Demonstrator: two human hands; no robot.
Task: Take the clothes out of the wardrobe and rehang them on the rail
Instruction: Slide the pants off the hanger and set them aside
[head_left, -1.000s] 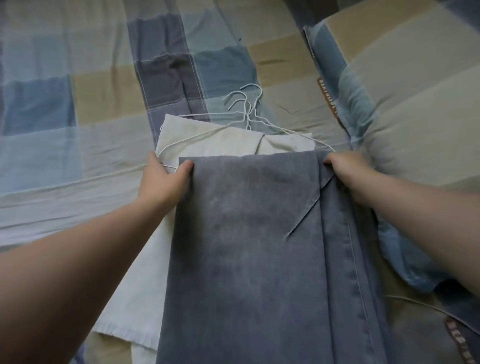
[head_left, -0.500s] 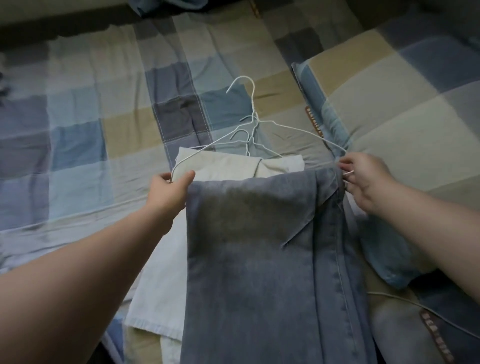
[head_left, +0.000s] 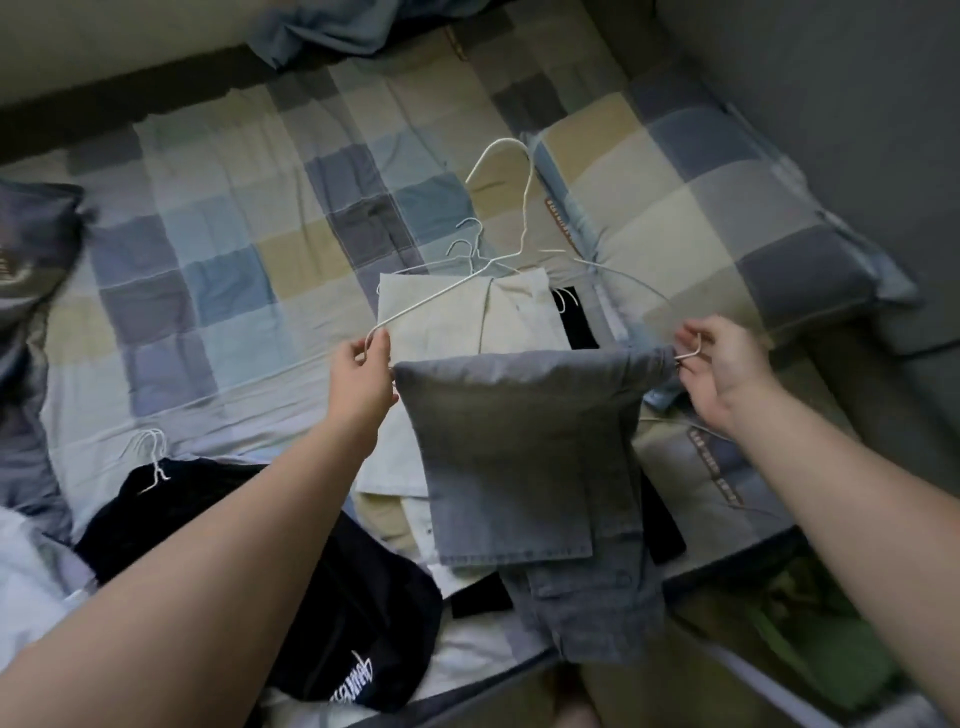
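Grey-blue jeans (head_left: 519, 457) hang folded over the bar of a white wire hanger (head_left: 511, 208), lifted above the bed. My left hand (head_left: 363, 384) pinches the hanger's left end. My right hand (head_left: 719, 374) pinches its right end. The hanger's hook points up and away from me. Under the jeans a cream garment (head_left: 457, 317) lies flat on the bed with more white hangers (head_left: 470, 244) at its top. No wardrobe or rail is in view.
The bed has a checked sheet (head_left: 218, 270) and a checked pillow (head_left: 691, 208) at right. A black garment (head_left: 291, 582) on a white hanger (head_left: 150, 462) lies at lower left. Another black item (head_left: 576, 317) peeks out beside the cream garment. Wall at right.
Both hands have raised the hanger with the jeans off the bed; the jeans now hang folded over its bar. The view has pulled back, showing more of the bed.
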